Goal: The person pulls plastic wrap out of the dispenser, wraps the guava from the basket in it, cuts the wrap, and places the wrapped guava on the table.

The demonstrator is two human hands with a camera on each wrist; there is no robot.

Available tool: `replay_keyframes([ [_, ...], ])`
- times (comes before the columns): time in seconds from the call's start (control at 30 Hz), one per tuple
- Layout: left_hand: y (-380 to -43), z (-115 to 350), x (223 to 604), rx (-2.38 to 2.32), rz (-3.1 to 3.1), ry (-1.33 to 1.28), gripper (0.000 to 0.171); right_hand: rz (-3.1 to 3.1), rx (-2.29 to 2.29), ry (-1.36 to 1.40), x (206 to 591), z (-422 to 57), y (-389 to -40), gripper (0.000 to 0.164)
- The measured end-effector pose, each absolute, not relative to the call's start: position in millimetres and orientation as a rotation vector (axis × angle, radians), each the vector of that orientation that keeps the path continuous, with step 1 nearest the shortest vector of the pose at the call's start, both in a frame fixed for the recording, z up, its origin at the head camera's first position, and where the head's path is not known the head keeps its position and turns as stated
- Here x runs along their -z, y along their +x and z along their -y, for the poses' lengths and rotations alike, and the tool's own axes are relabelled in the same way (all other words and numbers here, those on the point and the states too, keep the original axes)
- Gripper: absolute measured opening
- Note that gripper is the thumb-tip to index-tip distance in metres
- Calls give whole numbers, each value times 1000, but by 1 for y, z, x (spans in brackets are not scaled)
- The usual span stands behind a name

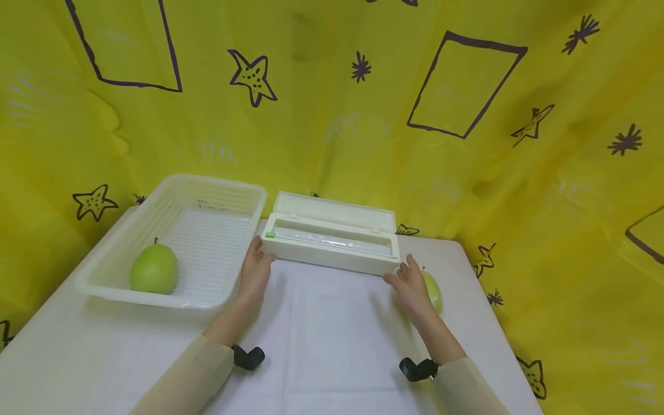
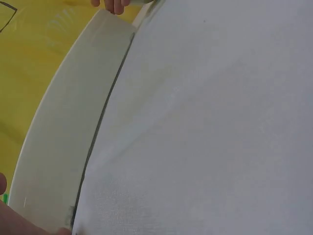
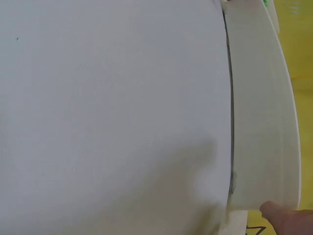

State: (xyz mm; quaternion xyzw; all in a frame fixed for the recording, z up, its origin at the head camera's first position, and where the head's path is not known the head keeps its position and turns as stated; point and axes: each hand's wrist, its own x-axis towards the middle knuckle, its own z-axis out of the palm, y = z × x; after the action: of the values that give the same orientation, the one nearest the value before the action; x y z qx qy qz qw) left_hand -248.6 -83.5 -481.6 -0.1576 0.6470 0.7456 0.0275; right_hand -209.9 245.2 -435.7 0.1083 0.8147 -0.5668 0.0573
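A long white cling film dispenser box (image 1: 332,260) sits toward the far side of the table, its lid (image 1: 334,211) tipped back. Inside lies a clear wrapped roll (image 1: 332,238), with a small green slider (image 1: 270,234) at the left end. My left hand (image 1: 254,275) holds the box's left end, thumb at the front corner. At the opposite end my right hand (image 1: 413,291) grips the corner, its thumb (image 3: 274,210) against the front face. Both wrist views show the smooth front wall running between the hands. Behind the right hand, a green pear-like fruit (image 1: 433,291) is partly hidden.
To the left stands a white plastic basket (image 1: 212,302) holding another green fruit (image 1: 154,269) with a stem. A white cloth (image 1: 327,346) covers the table. Yellow patterned curtain (image 1: 321,115) hangs close behind the box and along the right side.
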Motion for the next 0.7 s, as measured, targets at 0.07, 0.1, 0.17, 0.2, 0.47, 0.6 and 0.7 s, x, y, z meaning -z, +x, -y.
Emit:
replay_keyframes([
  [0.07, -252, 84, 482, -2287, -2011, -449, 77, -2465, 1738, 304, 437, -244, -213, 89],
  [0.1, -253, 84, 483, -2282, -2013, -433, 78, -2463, 1749, 289, 438, -243, -214, 87],
  [0.17, -253, 85, 484, -2281, -2024, -415, 79, -2467, 1757, 279, 438, -242, -216, 84],
  [0.2, -253, 85, 484, -2275, -2031, -415, 79, -2472, 1754, 279, 439, -241, -218, 83],
  [0.47, -248, 83, 486, -2268, -2041, -415, 79, -2489, 1720, 266, 443, -242, -229, 88],
  [0.6, -245, 81, 485, -2265, -2056, -417, 78, -2529, 1626, 270, 443, -242, -236, 90],
  [0.7, -244, 79, 482, -2266, -2078, -408, 77, -2560, 1565, 279, 441, -242, -239, 89],
])
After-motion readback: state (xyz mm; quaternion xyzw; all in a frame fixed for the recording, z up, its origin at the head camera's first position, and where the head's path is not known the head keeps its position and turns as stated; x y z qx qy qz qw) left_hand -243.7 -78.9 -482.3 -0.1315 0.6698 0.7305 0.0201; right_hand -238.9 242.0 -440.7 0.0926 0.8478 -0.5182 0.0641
